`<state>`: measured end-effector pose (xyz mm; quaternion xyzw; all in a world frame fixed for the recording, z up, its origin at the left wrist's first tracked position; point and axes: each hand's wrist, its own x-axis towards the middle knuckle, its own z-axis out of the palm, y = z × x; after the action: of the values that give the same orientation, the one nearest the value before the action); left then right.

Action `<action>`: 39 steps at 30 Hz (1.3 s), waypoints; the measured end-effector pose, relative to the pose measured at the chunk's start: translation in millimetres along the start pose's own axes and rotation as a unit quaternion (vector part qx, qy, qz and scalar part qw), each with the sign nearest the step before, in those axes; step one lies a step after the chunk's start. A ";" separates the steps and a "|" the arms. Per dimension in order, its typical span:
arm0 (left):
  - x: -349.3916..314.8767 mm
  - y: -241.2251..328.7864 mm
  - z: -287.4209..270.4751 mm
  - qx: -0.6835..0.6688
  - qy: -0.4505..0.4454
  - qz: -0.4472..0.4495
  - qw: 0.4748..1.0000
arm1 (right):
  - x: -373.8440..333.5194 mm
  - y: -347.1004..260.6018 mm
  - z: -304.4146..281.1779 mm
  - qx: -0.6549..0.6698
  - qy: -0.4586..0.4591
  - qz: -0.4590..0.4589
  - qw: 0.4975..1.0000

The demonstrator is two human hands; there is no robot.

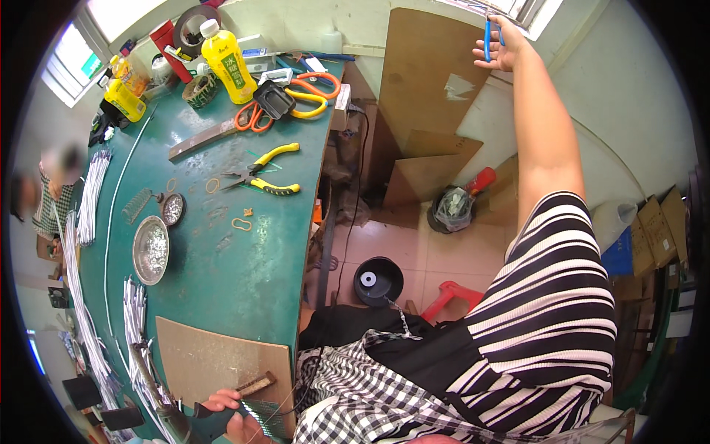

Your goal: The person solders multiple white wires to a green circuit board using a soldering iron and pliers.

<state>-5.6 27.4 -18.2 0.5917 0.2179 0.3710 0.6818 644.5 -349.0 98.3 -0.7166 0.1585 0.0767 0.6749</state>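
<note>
Our striped sleeve (551,296) lies nearest, at four o'clock. At one, our half-open right hand (506,52) loosely holds a blue-handled tool (487,41); slackness risks dropping it. Left hand (235,425), seven o'clock: grip unclear.

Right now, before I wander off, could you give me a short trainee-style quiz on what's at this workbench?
1. Where is the blue-handled tool?
A) lying on the table
B) in the person's raised hand
C) on the floor
2. True or false: look at the yellow-handled pliers on the table; their handles touch each other.
3. Fill the gap: the largest yellow bottle has a ____ cap.

Key:
1. B: the right hand has it.
2. False: the handles spread apart.
3. White.
</note>
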 end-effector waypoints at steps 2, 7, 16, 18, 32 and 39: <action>-0.1 0.3 0.5 0.002 0.000 -0.001 1.000 | -13.5 -4.8 3.4 0.055 -0.070 -0.010 0.996; 0.0 0.3 1.1 0.005 0.002 -0.011 1.000 | -8.5 -13.8 -0.6 0.084 -0.136 -0.019 0.987; 1.8 0.7 1.7 0.003 0.008 -0.012 1.000 | -6.4 -11.6 5.2 0.217 -0.210 -0.039 0.953; 1.4 -0.1 0.4 0.008 0.007 -0.012 1.000 | -11.7 -7.9 13.6 0.236 -0.217 -0.064 0.945; 0.3 2.2 2.7 0.007 0.005 -0.024 1.000 | 15.4 -6.9 48.6 -0.090 -0.027 -0.202 0.975; 0.9 3.3 3.6 0.013 0.013 -0.013 1.000 | -6.4 -25.7 85.3 -0.160 -0.038 -0.149 0.975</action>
<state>-3.3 25.8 -14.1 0.5925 0.2391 0.3673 0.6759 655.9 -262.6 118.0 -0.8277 0.0100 0.0273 0.5605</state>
